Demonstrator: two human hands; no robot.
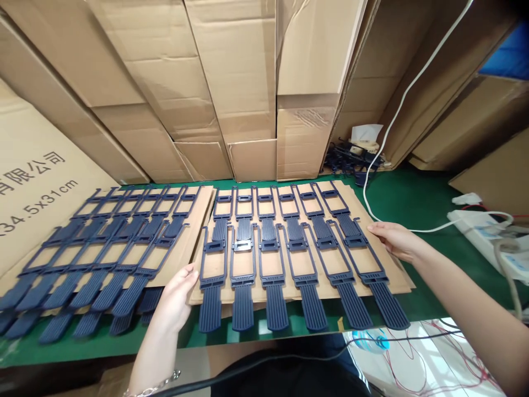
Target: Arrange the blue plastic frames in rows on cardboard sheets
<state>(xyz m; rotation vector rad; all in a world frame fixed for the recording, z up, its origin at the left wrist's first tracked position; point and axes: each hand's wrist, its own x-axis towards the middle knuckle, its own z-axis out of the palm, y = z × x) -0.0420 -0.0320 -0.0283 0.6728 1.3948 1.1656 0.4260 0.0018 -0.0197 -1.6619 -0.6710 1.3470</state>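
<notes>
My left hand (178,292) pinches the left edge of a flat cardboard sheet (258,293) between thumb and fingers. At the sheet's right edge, my right hand (392,240) grips it the same way. Two rows of dark blue plastic frames (276,306) with ribbed, paddle-like ends lie on this sheet. The near row's paddles hang past its front edge. Other cardboard shows beneath the sheet on the right. To the left, beside my left hand, a second cardboard sheet (190,234) bears similar blue frames (132,295), layered over more of them.
A green table (417,204) lies under everything, with tall cardboard boxes (248,71) behind. At the back right sits a pile of dark plastic parts (345,160). A white cable (397,113) runs to a power strip (491,242). A printed carton (37,182) leans at left.
</notes>
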